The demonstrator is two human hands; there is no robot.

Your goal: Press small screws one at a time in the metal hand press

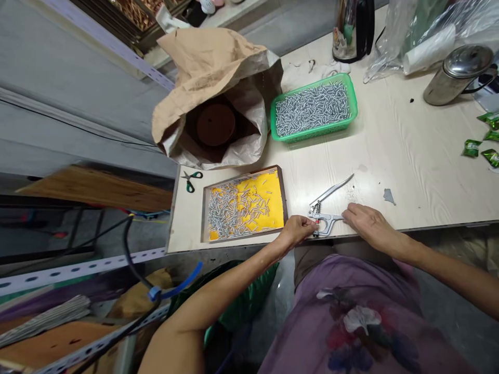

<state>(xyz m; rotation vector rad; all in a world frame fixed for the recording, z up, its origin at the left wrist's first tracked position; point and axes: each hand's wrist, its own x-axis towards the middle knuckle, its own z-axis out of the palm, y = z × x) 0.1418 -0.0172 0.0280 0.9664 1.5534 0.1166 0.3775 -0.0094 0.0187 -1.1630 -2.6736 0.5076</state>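
Observation:
Snap-fastener pliers of silver metal, with a spring and a small red part at the jaws, lie at the table's front edge, their handles spread apart. My right hand has its fingers closed on the end of the lower handle. At the jaws, my left hand is pinched beside the red part; whatever sits between its fingertips is too small to make out. Just left of that hand lies a shallow tray with a yellow bottom, holding many small silvery metal pieces, heaped toward its left side.
A green plastic basket full of similar metal pieces stands behind. Beside it gapes a large paper sack. Scissors lie at the left corner. A metal pot, a kettle and green wrapped packets are on the right.

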